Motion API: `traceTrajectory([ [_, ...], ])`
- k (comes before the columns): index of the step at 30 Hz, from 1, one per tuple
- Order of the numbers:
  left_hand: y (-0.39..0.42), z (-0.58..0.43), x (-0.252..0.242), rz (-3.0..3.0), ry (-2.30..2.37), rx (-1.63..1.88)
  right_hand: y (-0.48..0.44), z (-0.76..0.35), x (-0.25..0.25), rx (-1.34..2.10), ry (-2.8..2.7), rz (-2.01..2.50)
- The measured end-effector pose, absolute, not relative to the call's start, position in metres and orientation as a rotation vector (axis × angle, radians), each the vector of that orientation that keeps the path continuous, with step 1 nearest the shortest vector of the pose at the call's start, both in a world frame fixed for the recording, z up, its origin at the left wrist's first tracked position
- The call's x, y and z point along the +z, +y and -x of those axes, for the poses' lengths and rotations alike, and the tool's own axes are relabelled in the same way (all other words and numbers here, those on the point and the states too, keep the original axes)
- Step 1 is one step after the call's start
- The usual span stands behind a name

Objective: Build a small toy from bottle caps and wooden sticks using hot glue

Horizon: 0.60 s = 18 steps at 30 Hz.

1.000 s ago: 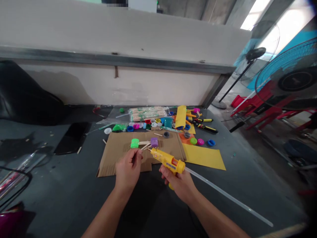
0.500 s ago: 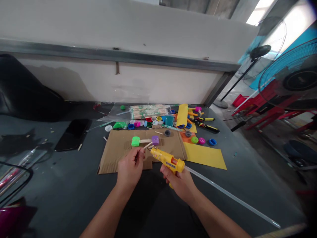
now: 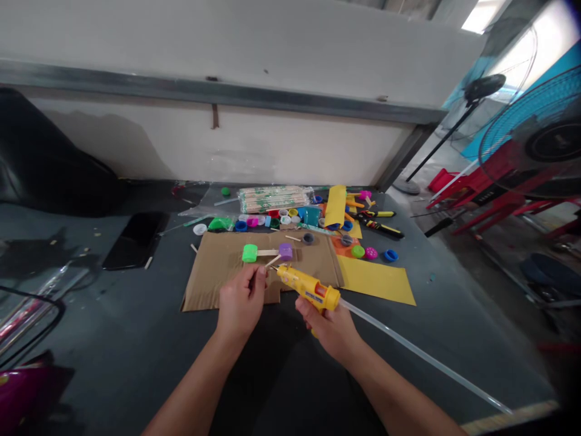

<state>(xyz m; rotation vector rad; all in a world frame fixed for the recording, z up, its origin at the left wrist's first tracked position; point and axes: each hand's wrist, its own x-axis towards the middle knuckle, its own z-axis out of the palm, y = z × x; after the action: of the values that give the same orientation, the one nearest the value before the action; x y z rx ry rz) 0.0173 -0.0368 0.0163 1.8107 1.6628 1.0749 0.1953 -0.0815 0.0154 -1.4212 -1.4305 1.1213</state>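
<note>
Glue gun beside a small wooden stick, above the dark worktop.
The right hand is wrapped around the gun's handle, and a long clear glue stick comes out from its back end; the left hand pinches the wooden stick with thumb and fingertips, very near the gun's tip, but if they touch, I cannot tell. Just behind, on a cardboard sheet, lie a green piece and a purple piece, with a pale stick between them; farther are coloured caps, then a packet of sticks.

L hand pinched, R hand curled (fwd).
</note>
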Motion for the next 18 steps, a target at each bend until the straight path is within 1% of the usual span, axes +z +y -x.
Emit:
traceTrajectory([
  [10, -0.0371, -0.0176, 0.0167, -1.784, 1.655, 1.066, -0.0821, -0.1927, 0.0183, 1.062, -1.446, 1.421],
  [18, -0.0373, -0.0184, 0.0167, -1.737, 1.654, 1.055, -0.0825, -0.1910, 0.0221, 1.089, -1.411, 1.408],
])
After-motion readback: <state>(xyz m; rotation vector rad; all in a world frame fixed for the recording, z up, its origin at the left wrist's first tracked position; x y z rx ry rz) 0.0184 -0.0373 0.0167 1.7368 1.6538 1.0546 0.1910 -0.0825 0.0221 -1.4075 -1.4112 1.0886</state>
